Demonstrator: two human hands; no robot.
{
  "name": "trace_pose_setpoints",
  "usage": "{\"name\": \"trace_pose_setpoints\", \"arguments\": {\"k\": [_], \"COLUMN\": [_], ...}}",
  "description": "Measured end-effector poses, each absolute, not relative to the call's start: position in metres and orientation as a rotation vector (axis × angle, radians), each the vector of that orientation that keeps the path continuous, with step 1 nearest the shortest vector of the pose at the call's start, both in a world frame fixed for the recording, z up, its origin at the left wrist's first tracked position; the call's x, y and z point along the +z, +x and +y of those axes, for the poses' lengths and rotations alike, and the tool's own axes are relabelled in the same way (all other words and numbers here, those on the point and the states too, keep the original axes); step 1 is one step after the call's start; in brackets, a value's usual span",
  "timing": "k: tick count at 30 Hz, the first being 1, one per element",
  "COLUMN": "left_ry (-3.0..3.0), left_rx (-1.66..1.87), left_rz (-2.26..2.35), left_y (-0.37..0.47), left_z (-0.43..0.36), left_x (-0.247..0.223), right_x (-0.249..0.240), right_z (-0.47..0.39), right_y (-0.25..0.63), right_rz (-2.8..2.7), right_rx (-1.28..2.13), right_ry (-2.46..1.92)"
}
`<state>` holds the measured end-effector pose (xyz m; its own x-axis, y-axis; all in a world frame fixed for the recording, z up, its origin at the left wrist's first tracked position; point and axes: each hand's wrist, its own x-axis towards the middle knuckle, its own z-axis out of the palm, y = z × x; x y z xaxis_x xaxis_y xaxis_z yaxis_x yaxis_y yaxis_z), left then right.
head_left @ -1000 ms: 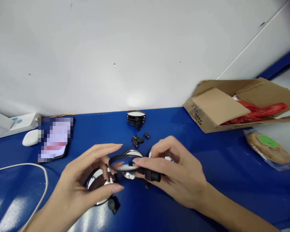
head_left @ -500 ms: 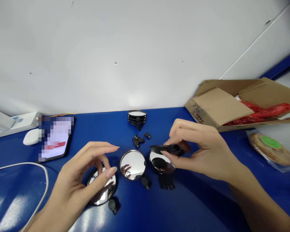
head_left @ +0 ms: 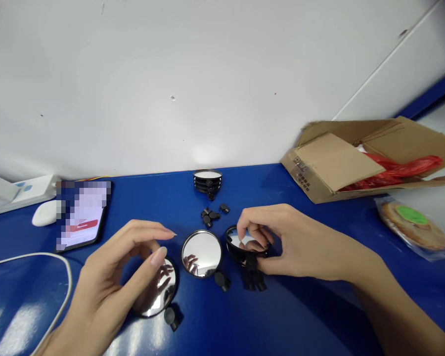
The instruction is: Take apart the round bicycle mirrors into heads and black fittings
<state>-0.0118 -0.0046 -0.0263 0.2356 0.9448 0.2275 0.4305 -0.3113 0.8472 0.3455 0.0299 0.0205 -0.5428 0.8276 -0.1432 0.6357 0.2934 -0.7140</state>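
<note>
Three spots on the blue table (head_left: 207, 326) hold round black-rimmed mirrors. My left hand (head_left: 122, 277), its thumb and fingers apart, hovers over the left mirror (head_left: 157, 291) and holds nothing. The middle mirror (head_left: 201, 253) lies face up between my hands, a black clip at its lower right edge. My right hand (head_left: 282, 242) grips a round mirror (head_left: 246, 243) by its rim and black clip, tilted over another mirror mostly hidden beneath it. Several small black pieces (head_left: 209, 216) lie behind the middle mirror.
Stacked mirrors (head_left: 207, 183) stand near the white wall. At left are a phone (head_left: 85, 215), a white case (head_left: 46, 212), a power strip (head_left: 40, 190) and a white cable (head_left: 68, 277). A cardboard box (head_left: 319, 168) and a wrapped round food item (head_left: 415, 225) sit at right.
My right hand has turned the mirror it holds from face down to face up and lowered it onto the one below. My left hand has barely moved.
</note>
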Motion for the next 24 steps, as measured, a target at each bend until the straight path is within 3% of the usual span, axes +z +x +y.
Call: {"name": "trace_pose_setpoints", "arguments": {"k": [8, 17, 24], "left_ry": [1.976, 1.983, 1.997], "left_rx": [0.989, 1.005, 0.962], "left_rz": [1.232, 1.179, 1.175], "left_y": [-0.012, -0.011, -0.012], "left_z": [-0.004, -0.004, -0.004], "left_x": [-0.024, -0.024, -0.025], "right_x": [0.024, 0.020, 0.016], "right_z": [0.029, 0.023, 0.017], "right_y": [0.343, 0.335, 0.325], "right_rz": [-2.346, -2.321, -2.428], "right_rx": [1.261, 0.876, 1.029], "right_ry": [-1.365, -1.411, -1.538]}}
